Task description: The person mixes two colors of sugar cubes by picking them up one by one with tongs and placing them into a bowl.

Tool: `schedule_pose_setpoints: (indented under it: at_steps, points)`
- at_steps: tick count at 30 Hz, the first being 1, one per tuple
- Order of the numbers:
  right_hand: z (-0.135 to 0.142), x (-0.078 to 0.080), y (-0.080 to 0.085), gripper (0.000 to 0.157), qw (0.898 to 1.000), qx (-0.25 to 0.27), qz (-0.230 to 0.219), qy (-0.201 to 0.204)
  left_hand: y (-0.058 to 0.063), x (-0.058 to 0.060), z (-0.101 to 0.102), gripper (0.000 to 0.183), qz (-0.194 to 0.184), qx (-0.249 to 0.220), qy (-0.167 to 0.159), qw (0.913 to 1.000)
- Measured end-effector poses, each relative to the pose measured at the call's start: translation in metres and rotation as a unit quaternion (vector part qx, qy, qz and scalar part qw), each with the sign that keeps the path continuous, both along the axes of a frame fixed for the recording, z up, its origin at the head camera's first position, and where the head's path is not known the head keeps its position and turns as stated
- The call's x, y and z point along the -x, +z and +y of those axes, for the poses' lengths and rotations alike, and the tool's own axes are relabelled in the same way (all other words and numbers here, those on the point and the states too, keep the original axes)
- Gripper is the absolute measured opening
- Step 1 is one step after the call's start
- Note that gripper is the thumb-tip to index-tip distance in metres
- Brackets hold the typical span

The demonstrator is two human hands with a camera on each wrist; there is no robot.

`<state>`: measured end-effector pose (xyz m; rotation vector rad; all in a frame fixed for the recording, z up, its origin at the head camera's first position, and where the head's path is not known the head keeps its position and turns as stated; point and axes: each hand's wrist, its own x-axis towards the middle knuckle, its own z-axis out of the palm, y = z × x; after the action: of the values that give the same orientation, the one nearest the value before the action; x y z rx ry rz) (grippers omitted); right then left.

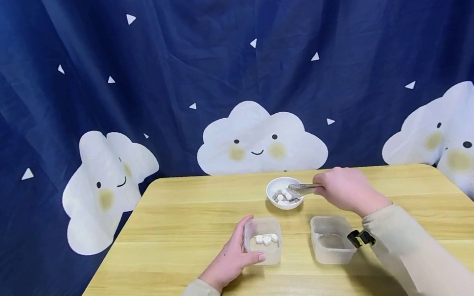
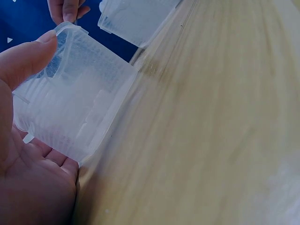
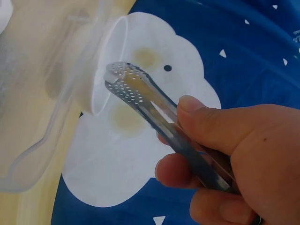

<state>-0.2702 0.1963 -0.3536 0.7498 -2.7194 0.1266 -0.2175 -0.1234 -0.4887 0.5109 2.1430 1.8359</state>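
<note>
My right hand (image 1: 348, 188) pinches metal tongs (image 1: 306, 186) with perforated tips, held over a small white bowl (image 1: 273, 202) of white and grey cubes. In the right wrist view, a whitish piece (image 3: 112, 76) shows between the tips of the tongs. My left hand (image 1: 232, 257) holds a clear plastic container (image 1: 265, 259) from its left side, thumb at the near rim and fingers around the far side. Several white cubes (image 1: 267, 240) lie on the container's bottom. In the left wrist view the cubes are only faint through the cloudy wall.
A second clear plastic container (image 1: 335, 258) stands on the right, under my right forearm; no cubes show inside it. Everything stands on a light wooden table (image 1: 166, 255). Behind its far edge hangs a dark blue curtain (image 1: 210, 72) with white clouds and triangles.
</note>
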Motion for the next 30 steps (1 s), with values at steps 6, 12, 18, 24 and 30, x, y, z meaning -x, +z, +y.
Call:
schedule_pose_setpoints:
  at_steps: [6,12,18,24,30]
  points:
    - [0.002,0.001,0.001,0.022,1.0,-0.001,-0.003,-0.009,0.0,0.001,0.0,0.101,-0.003,-0.01,-0.004,0.9999]
    - [0.003,-0.001,0.004,0.024,1.0,-0.001,-0.006,-0.016,0.001,0.001,0.0,0.103,0.005,-0.005,-0.003,1.0]
    - [0.001,-0.004,0.006,0.026,1.0,0.006,-0.001,-0.021,0.001,0.001,0.0,0.103,0.013,0.004,-0.003,0.9999]
    - [-0.005,-0.012,0.006,0.02,1.0,0.016,0.017,0.009,-0.001,0.002,0.0,0.102,0.012,0.002,-0.001,0.9999]
    - [-0.016,-0.024,0.01,0.015,0.998,0.021,0.036,0.056,0.0,0.001,0.0,0.102,0.007,-0.005,-0.006,0.9999]
